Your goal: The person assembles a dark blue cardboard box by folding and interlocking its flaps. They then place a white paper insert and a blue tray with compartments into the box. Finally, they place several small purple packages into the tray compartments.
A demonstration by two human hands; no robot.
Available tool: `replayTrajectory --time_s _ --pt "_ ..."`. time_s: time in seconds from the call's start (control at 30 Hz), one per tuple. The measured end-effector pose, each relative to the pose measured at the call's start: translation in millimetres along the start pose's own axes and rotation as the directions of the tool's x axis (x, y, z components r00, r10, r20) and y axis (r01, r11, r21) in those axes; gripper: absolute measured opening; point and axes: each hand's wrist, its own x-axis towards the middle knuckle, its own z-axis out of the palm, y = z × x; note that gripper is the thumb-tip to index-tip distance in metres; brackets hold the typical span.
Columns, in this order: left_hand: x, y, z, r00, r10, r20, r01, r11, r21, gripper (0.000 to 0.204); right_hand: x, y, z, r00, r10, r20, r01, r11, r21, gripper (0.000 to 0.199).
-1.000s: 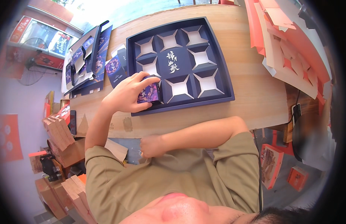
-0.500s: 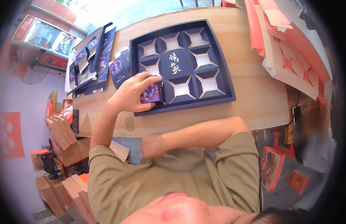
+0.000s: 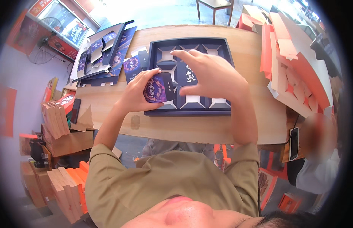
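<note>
A small purple patterned box with a dark side is gripped in my left hand, thumb below and fingers above. It is over the front left corner of a dark blue square tray box, covering part of that corner. Inside the tray are white-bottomed compartments with folded flaps around a middle panel bearing light lettering. My right hand hovers above the tray's right half, thumb and fingers spread with nothing between them. It hides several compartments.
A flat purple carton lies by the tray's left side. Dark printed card pieces are piled at the back left. Orange and white cardboard inserts line the right edge. A phone sits near the right, beside another person's blurred shape.
My right hand has come up from near my lap to above the tray. My left hand still grips the small box, now turned to show more of its face. The camera view has shifted.
</note>
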Motion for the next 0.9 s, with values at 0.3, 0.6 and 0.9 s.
replayTrajectory --time_s 0.3,0.6,0.9 --pt "4 27 1 0.981 0.087 -0.175 -0.079 0.995 0.054 0.096 23 -19 33 0.980 -0.142 0.136 0.148 0.988 -0.041 0.120" --pt "-11 -7 -5 0.991 -0.132 -0.009 0.131 0.986 -0.100 0.109 25 18 36 0.990 -0.055 0.132 0.054 0.998 0.014 0.115" --pt "-15 -46 14 0.977 -0.122 0.173 0.178 0.917 -0.357 0.106 20 39 43 0.841 0.385 0.381 -0.309 0.919 -0.246 0.088"
